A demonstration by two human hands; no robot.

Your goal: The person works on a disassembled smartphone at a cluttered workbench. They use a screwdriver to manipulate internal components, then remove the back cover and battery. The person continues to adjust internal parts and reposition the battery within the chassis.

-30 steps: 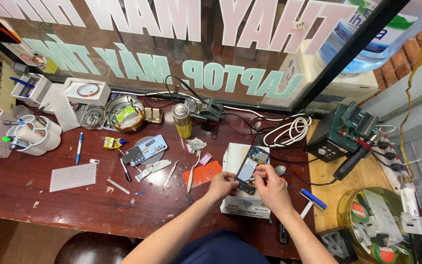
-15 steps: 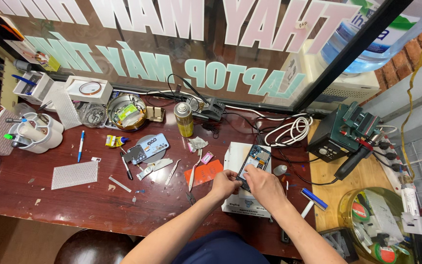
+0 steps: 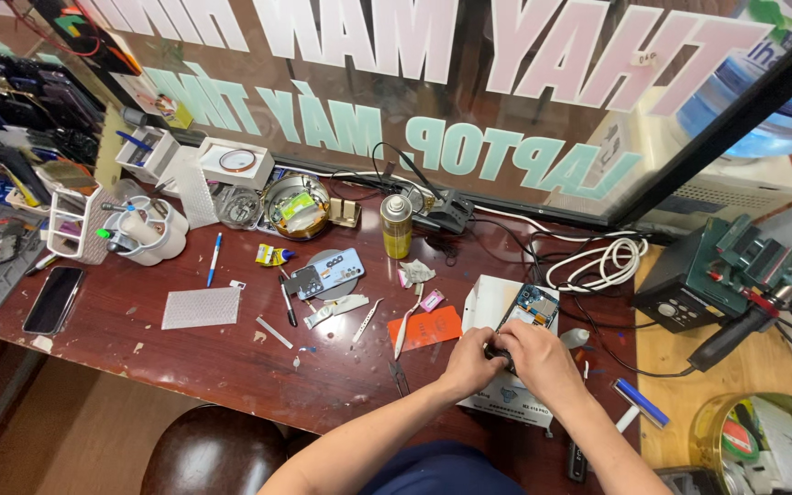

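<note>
Both hands, left [image 3: 469, 365] and right [image 3: 535, 356], are closing their fingers around the lower end of an opened phone [image 3: 530, 310], which is lying on a white box [image 3: 497, 316] on the table [image 3: 185, 367], with an orange card [image 3: 425, 327] at 9 o'clock.

Single head-worn view, looking steeply down and forward onto the workbench [image 3: 185, 367] from above its near edge. Moderately distant; glass partition [image 3: 469, 110] stands behind the bench.

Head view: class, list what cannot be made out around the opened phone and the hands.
- Phone: lower end hidden by both hands, head view.
- Left hand and right hand: fingertips overlap; grip unclear.
- Phone's parts: too small.
- White box underneath: mostly covered by the arms.
</note>
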